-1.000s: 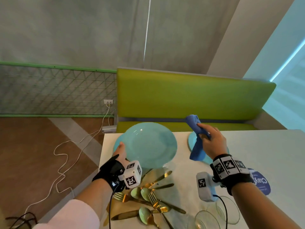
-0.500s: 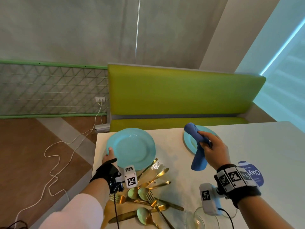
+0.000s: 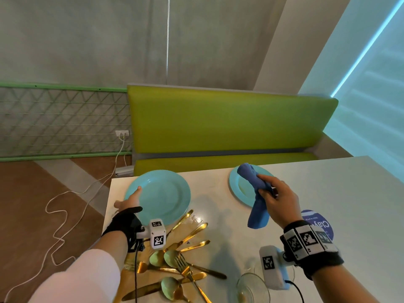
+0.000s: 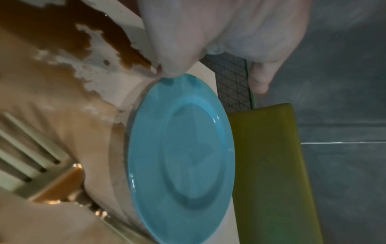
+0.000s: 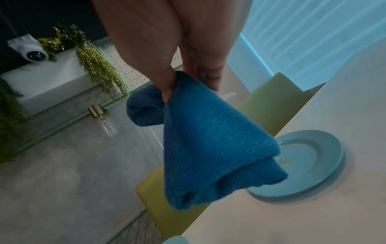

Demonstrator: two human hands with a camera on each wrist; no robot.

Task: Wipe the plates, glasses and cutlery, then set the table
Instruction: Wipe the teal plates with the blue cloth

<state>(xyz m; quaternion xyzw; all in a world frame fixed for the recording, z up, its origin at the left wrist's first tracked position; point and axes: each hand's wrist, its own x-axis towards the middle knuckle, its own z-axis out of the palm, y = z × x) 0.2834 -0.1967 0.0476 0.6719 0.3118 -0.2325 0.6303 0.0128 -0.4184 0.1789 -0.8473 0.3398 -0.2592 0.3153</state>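
White tabletop [image 3: 218,206]: two teal plates lie flat along the far edge. Left plate [image 3: 161,195], far-left corner, is touched at its rim by the left hand [image 3: 131,202], fingers loose. Right plate [image 3: 240,186] still looks smudged. Blue cloth [image 3: 255,200] is gripped, bunched, in the right hand [image 3: 277,202]. Gold cutlery [image 3: 183,259] is heaped and glasses [image 3: 251,287] wait at the near edge; most work judged left.

Glossy smooth turquoise plate [image 3: 162,194], woven waffle-textured blue cloth [image 5: 208,145], shiny gold metal cutlery [image 3: 185,259], clear glass [image 3: 251,287], matt pale table [image 3: 349,204]
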